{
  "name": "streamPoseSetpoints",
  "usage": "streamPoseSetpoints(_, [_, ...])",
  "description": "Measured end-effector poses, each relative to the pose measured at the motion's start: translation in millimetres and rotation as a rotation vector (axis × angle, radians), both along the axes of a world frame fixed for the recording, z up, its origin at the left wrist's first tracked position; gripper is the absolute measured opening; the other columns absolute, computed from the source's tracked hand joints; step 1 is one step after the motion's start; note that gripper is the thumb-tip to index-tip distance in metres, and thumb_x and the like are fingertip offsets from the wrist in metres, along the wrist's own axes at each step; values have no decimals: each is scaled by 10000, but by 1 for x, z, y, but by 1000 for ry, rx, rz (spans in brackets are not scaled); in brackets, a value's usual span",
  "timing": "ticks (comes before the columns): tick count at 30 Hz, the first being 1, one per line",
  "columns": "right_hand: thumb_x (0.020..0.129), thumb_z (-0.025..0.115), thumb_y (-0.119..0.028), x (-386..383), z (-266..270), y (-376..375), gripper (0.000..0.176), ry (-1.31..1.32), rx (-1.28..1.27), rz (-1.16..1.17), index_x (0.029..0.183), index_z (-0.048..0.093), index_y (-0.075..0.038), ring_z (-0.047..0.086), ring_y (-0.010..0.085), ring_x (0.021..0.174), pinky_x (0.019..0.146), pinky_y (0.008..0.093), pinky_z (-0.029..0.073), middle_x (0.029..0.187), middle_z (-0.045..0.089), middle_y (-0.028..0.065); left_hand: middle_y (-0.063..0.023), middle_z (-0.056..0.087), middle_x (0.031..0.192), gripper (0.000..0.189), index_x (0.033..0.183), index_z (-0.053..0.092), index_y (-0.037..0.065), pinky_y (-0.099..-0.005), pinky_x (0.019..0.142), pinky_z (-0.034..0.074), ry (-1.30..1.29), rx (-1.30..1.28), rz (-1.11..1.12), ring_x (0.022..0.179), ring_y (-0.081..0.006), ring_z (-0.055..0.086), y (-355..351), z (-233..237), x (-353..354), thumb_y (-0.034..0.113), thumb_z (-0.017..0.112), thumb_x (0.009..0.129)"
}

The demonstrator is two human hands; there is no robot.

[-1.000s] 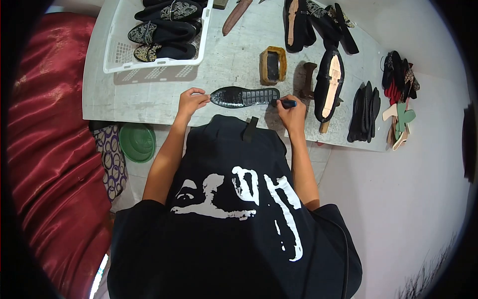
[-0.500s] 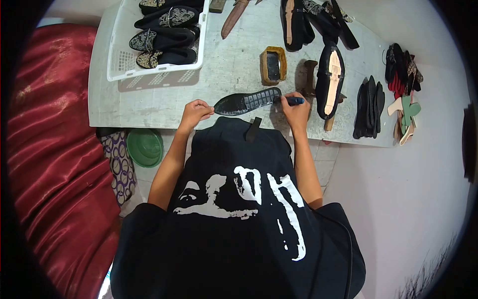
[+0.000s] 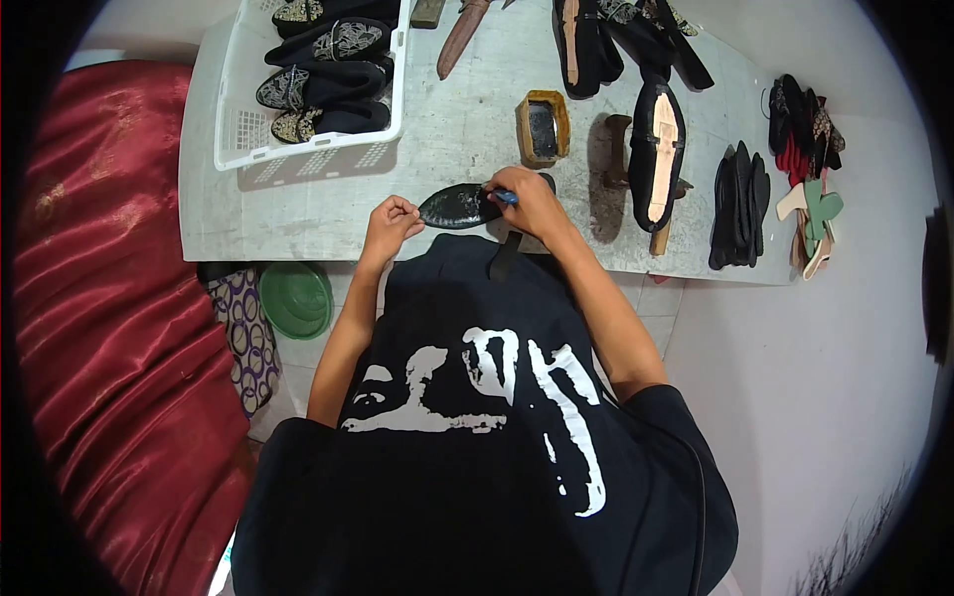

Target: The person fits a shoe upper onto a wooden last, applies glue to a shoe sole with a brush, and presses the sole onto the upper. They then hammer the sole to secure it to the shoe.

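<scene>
A black shoe sole (image 3: pixel 452 208) lies on the table near its front edge, with its pointed toe to the left and a wet shine on the toe part. My left hand (image 3: pixel 394 223) pinches the toe tip between thumb and fingers. My right hand (image 3: pixel 531 206) is closed around a blue-handled brush (image 3: pixel 506 197) over the middle of the sole; the brush's working end is hidden. That hand covers most of the heel half. Just behind it stands a yellowish-brown rectangular tub (image 3: pixel 563 127) with dark contents.
A white plastic basket (image 3: pixel 399 79) of patterned black shoes is at the back left. On the right, an upturned black shoe (image 3: pixel 658 159) rests by a metal stand (image 3: pixel 616 149). Several black pieces (image 3: pixel 737 209) lie further right. A brown-sheathed tool (image 3: pixel 463 42) lies at the back.
My right hand has moved left with the brush, from the heel end to the middle of the sole. The toe part now looks shinier. My left hand keeps its pinch.
</scene>
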State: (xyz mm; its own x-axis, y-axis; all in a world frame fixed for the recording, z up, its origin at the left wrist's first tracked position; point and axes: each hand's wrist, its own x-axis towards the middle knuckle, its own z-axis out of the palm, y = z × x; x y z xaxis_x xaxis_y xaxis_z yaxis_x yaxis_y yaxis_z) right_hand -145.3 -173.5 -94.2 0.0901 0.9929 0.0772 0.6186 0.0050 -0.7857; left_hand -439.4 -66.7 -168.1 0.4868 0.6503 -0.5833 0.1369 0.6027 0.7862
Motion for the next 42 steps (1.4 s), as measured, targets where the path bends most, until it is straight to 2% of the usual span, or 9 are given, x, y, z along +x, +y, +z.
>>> streamPoseSetpoints(8, [812,768,-49,33,20,-25,131,-203,-159,-196,926,726,-2,695,435,924,810,518,559,952,723,199,-24,685,1028,246,1270,697,-12,-271,857,641,63,104,-160,901,-113,703,5,7,-8,-9,622,1035])
streamPoseSetpoints(17, [759,752,41,-20,-1,15,220,56,-7,103,977,736,19,699,437,960,865,483,572,975,733,207,-34,728,1021,261,1267,730,13,-238,763,608,335,324,-279,824,-83,662,44,2,-8,-21,581,1054])
streamPoseSetpoints(27, [782,735,6,33,18,-12,153,-212,-225,-85,933,715,17,701,461,923,820,518,564,946,720,240,-44,726,1044,267,1244,744,15,-231,729,599,326,255,-340,805,-79,650,57,0,-9,-48,581,1042])
streamPoseSetpoints(30, [780,721,32,28,28,-7,191,-39,-157,-104,970,727,15,714,456,899,807,499,576,934,735,242,-41,725,997,284,1261,739,4,-252,749,597,382,298,-321,818,-96,669,56,10,-2,-57,591,1026])
streamPoseSetpoints(36, [772,681,64,-7,14,27,237,67,-119,28,998,729,9,726,445,913,800,482,583,941,747,249,-122,682,1128,490,1312,740,61,-378,973,545,563,1154,-391,1085,-286,684,41,33,22,125,811,831])
streamPoseSetpoints(37, [762,678,65,-10,7,30,263,48,-153,39,1016,713,8,718,458,909,797,493,576,929,737,260,-124,623,1282,648,1350,732,115,-464,1061,498,552,1041,-489,1239,-343,594,40,41,29,219,881,728])
streamPoseSetpoints(40, [758,676,65,-10,0,23,261,25,-120,79,1014,675,11,694,484,916,790,511,556,912,713,271,-98,576,1342,774,1422,686,148,-541,1093,464,771,983,-705,1316,-346,529,21,85,51,261,916,692])
streamPoseSetpoints(41, [758,674,66,-7,0,19,249,3,-118,80,1001,659,13,686,491,920,788,520,547,910,705,272,-67,525,1396,875,1483,633,179,-664,1129,403,780,923,-732,1387,-353,453,21,78,52,244,954,671])
streamPoseSetpoints(42, [759,671,68,-1,1,14,237,-20,-117,82,988,643,16,677,499,924,786,529,538,909,697,273,-61,524,1396,875,1487,628,179,-685,1132,393,800,928,-724,1384,-349,455,19,75,52,229,956,678])
